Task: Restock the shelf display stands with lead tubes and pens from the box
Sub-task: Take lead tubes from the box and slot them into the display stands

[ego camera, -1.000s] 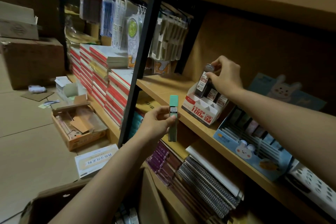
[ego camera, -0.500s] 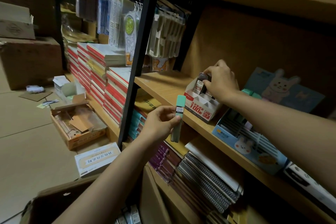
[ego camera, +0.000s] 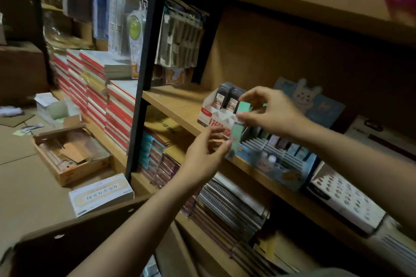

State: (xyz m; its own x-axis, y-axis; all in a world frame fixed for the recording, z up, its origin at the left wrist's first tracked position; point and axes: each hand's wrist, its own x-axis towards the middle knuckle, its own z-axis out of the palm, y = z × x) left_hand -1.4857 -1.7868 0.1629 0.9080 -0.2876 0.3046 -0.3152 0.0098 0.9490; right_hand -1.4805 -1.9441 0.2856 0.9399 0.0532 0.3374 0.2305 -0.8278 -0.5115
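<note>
Head view: on the floor at far left sits an open cardboard box (ego camera: pixel 67 155) of stock. Moving right, the left hand (ego camera: pixel 202 159) pinches the lower end of a green lead tube (ego camera: pixel 236 135), held upright before the shelf (ego camera: pixel 180 108). Behind it stands the red-and-white display stand (ego camera: pixel 213 117) with dark tubes. The right hand (ego camera: pixel 272 112) pinches the tube's top, above the blue display stand (ego camera: pixel 290 175).

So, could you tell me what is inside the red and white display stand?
Two dark lead tubes stand upright in the red and white display stand; the right hand covers its right side.
</note>
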